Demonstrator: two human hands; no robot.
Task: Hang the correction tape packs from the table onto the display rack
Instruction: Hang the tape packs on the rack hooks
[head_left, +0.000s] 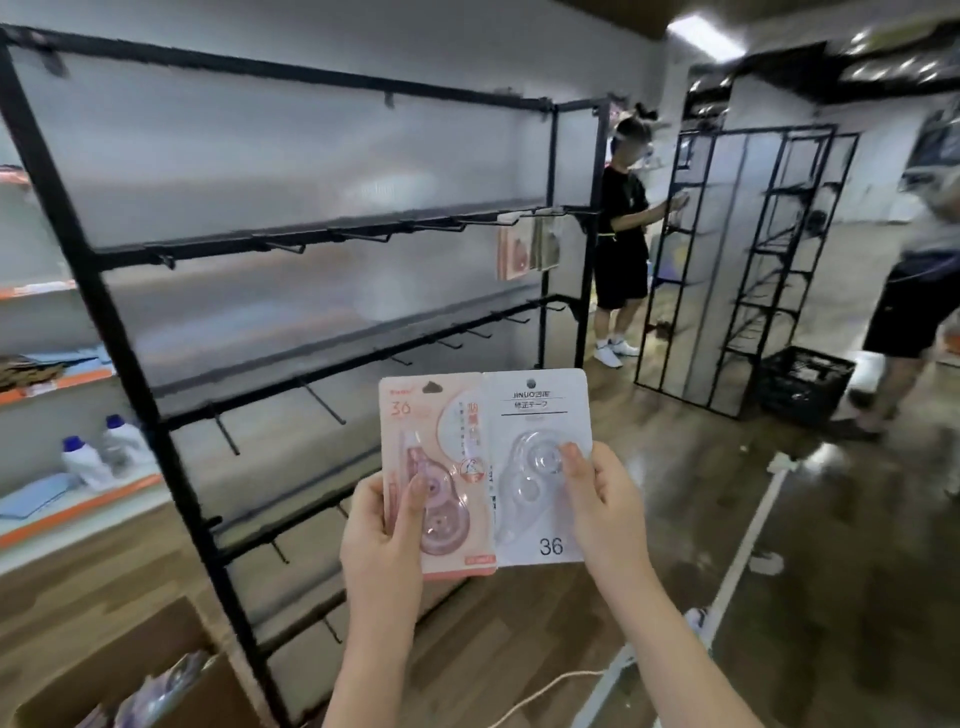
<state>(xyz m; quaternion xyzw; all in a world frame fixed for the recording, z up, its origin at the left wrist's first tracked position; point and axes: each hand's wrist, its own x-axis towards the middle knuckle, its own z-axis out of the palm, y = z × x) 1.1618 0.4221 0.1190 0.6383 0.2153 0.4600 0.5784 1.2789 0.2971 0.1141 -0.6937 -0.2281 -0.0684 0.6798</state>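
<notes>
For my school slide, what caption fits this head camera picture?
Left hand holds a pink correction tape pack, right hand a white one, before the black display rack.

The pink correction tape pack (435, 467), on the left, bears a "36" near its top left corner. The white correction tape pack (537, 462), on the right, reads "JINUO" near its top and "36" near its bottom edge.

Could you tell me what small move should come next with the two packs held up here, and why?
Probably carry the pink correction tape pack in the left hand toward the black metal display rack. The right hand holds a white clear-blister pack. Both are unhung, and similar pink packs already hang at the middle rail's right end beside bare hooks.
</notes>
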